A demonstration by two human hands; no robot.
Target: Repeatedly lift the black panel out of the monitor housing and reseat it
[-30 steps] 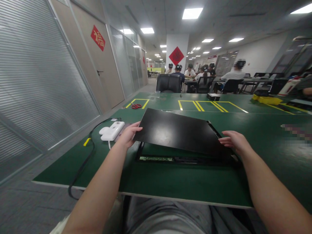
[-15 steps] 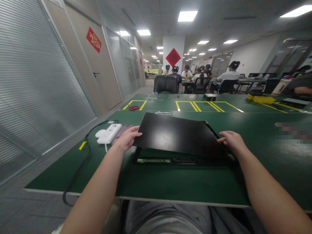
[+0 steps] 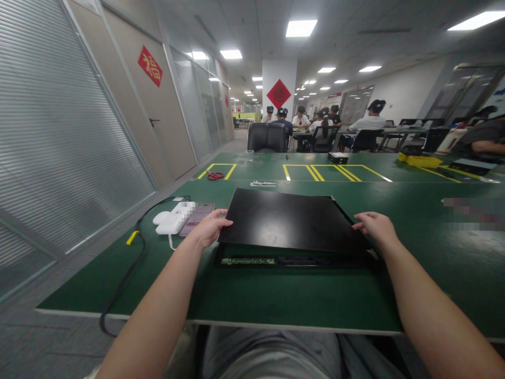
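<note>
A thin black screen panel (image 3: pixel 290 221) lies over a shallow black frame (image 3: pixel 311 261), its left side lifted and its right side low. A green circuit strip (image 3: pixel 248 261) shows along the frame's front edge. My left hand (image 3: pixel 211 227) is closed on the panel's left edge, thumb on top, with the other fingers partly hidden. At the right edge is my right hand (image 3: pixel 374 229), fingers extended and tips against or very near the panel and frame; contact is hard to make out.
Left of the panel are a white charger-like device (image 3: pixel 173 218), a phone (image 3: pixel 197 217) and a black cable (image 3: pixel 142 252). Red scissors (image 3: pixel 215 176) and small white pieces (image 3: pixel 263 183) lie farther back. Yellow tape (image 3: pixel 311 173) marks the green table (image 3: pixel 300 305). People sit beyond it.
The panel's left side has come down a little toward the frame, with my left hand lowering it. My right hand stays at the right edge. The view has shifted slightly.
</note>
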